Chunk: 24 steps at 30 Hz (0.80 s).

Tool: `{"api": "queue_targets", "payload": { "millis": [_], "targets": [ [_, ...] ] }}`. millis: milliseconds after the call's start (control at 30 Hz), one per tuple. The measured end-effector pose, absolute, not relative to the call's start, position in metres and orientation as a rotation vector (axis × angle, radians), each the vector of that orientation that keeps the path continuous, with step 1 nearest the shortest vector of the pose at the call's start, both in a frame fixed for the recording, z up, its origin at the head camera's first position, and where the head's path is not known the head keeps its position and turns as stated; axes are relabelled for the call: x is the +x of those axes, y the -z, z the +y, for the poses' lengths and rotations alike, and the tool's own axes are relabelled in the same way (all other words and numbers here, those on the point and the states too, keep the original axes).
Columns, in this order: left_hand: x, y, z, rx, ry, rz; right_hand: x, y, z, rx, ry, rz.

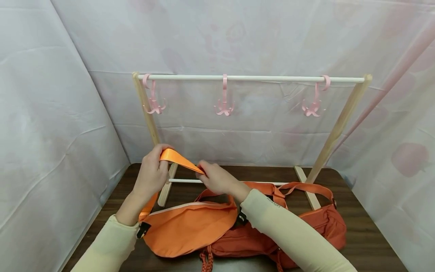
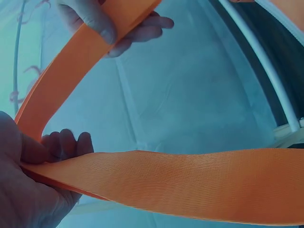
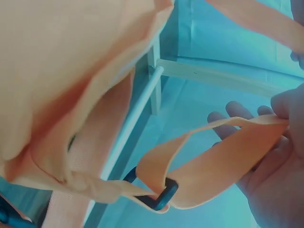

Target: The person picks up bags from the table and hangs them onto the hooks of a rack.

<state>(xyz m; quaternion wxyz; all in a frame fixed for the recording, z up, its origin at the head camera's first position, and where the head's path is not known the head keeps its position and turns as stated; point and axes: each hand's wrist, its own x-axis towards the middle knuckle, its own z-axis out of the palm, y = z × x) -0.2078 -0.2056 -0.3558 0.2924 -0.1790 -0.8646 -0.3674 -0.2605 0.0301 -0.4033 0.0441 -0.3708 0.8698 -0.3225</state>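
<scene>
The strap is orange, the tabletop wood-grained dark brown

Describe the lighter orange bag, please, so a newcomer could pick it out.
On the dark wooden table stands a rack with pink hooks. In front, at the left, is the lighter orange bag, its strap in the left hand and right hand. Its pale zip and lighter colour set it apart from the darker, redder bag at right.

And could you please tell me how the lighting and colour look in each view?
Head: fairly even light, no strong cast on the orange strap; left wrist: blue-green cast, the left hand shaded; right wrist: similar cast, the orange bag looking pale.
</scene>
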Motion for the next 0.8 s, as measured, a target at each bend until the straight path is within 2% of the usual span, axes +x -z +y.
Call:
{"api": "queue_targets", "payload": {
  "millis": [800],
  "targets": [
    [-0.196, 0.326, -0.233, -0.319, 0.945, -2.269, -0.269, 0.351, 0.039, -1.303, 1.307, 2.543]
  ]
}}
